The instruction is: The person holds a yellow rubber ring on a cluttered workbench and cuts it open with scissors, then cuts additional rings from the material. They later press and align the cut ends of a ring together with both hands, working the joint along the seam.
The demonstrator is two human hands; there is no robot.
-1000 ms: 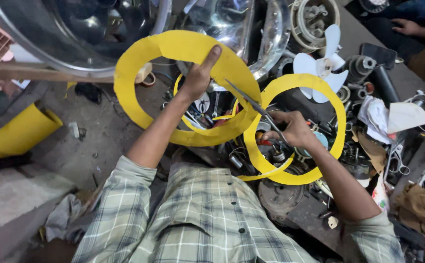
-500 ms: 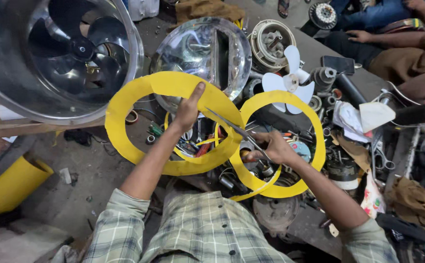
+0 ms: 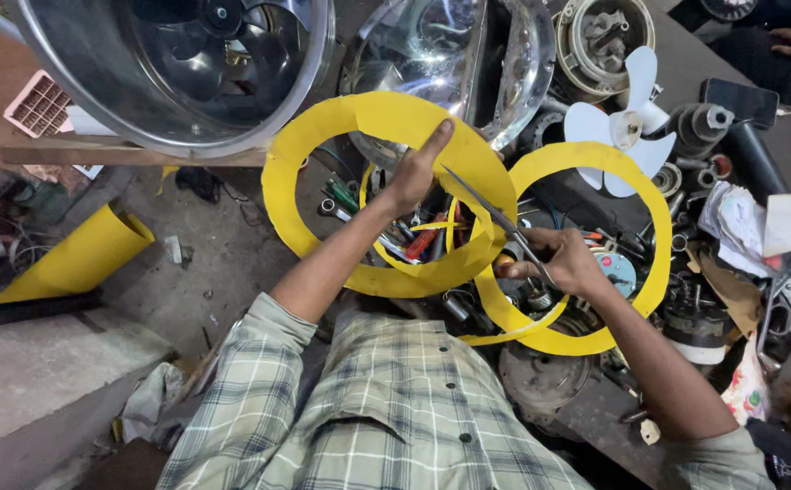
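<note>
1. I see a yellow sheet (image 3: 323, 163) cut into two wide flat rings that stay joined where they overlap, near the middle of the view; the left ring is the larger, and its surface shows faint straight creases
2. The second ring (image 3: 631, 181) hangs to the right of the first, lower and more open, with its bottom edge sagging just under my right wrist
3. A thin yellow strip (image 3: 432, 225) curls inside the left ring, just below my left fingers
4. My left hand (image 3: 414, 172) pinches the inner edge of the left ring, thumb on top, fingers behind the sheet, so it is grasping the sheet
5. My right hand (image 3: 563, 259) is clenched round the handles of a pair of scissors (image 3: 491, 213), whose blades point up and left toward my left hand and lie across the band where the rings meet
6. Above the left grip sits a shiny metal bowl-shaped housing (image 3: 450, 45), and further left a large steel fan drum (image 3: 141, 100)
7. Up and right of the scissor grip lies a white plastic fan blade (image 3: 627, 127)
8. Through both rings I see mixed metal parts and tools on the bench
9. Far left of both grips a yellow roll (image 3: 78, 259) leans on the floor
</note>
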